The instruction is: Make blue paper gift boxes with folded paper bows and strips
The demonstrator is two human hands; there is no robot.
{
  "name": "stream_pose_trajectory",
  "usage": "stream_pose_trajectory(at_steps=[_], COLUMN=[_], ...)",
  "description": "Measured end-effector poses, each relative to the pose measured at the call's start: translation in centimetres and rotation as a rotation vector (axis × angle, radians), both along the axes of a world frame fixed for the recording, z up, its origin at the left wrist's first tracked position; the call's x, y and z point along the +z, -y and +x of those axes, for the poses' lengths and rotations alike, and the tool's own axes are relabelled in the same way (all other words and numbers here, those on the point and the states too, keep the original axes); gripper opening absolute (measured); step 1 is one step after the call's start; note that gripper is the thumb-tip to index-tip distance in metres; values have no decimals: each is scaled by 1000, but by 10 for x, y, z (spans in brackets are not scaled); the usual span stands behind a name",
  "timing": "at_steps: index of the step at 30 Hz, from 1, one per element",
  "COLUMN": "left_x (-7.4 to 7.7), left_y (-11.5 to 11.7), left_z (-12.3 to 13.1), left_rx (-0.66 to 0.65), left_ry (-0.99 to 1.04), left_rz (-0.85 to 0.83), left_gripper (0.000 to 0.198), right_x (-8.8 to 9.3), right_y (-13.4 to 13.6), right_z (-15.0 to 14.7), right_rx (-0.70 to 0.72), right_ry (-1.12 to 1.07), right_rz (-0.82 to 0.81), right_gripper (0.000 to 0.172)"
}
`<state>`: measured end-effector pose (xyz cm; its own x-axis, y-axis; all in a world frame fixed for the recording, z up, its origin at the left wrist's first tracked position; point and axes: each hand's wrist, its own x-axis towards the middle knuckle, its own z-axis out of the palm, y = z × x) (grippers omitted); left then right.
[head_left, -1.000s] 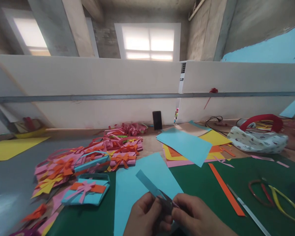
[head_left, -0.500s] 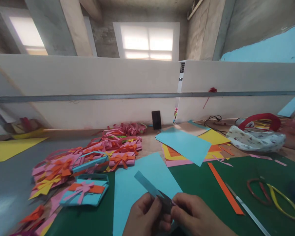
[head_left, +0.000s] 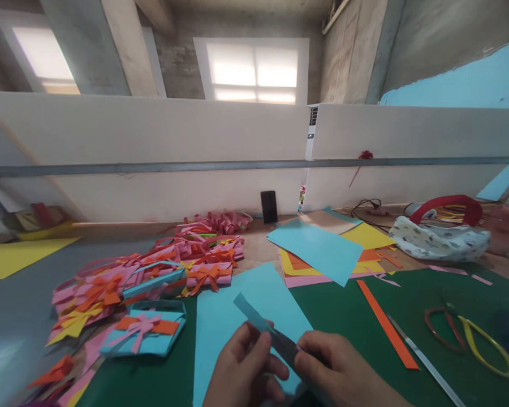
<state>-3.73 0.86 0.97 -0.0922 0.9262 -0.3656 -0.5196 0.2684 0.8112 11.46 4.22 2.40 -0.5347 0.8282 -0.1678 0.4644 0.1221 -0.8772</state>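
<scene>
The left hand (head_left: 248, 362) and right hand (head_left: 335, 362) pinch one blue strip (head_left: 251, 312) between thumbs and fingers, the left's other fingers loosely curled, above the near blue sheet (head_left: 220, 322). Left of that sheet sits one pink-bowed blue bag (head_left: 156, 342); right, one orange strip (head_left: 388, 325); beyond, one phone (head_left: 268, 207).

No text can be read. The white strip (head_left: 309, 148) between the two pale panels (head_left: 161, 130) bears a dark, banded mark (head_left: 314, 116) near its top and a smaller dark mark (head_left: 310, 136) just below, both too small to decipher. Multicoloured print (head_left: 302, 198) farther down is likewise illegible.
</scene>
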Motion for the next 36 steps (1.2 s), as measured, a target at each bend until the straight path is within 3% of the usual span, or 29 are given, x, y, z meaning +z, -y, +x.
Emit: stream_pose_trajectory(at_steps=[3, 10, 26, 36], left_x=[1, 3, 6, 0], left_y=[-1, 0, 2, 2], left_z=[-4, -1, 1, 4], left_rx=[17, -17, -13, -63], left_ry=[-38, -47, 26, 54], left_rz=[30, 48, 29, 52], left_gripper=[30, 28, 30, 39], right_x=[1, -2, 1, -4], right_y=[0, -1, -1, -1], right_z=[0, 0, -1, 1], right_rx=[9, 30, 21, 29], right_ry=[1, 0, 1, -20], right_rz=[-8, -13, -14, 1], right_gripper=[25, 25, 23, 17])
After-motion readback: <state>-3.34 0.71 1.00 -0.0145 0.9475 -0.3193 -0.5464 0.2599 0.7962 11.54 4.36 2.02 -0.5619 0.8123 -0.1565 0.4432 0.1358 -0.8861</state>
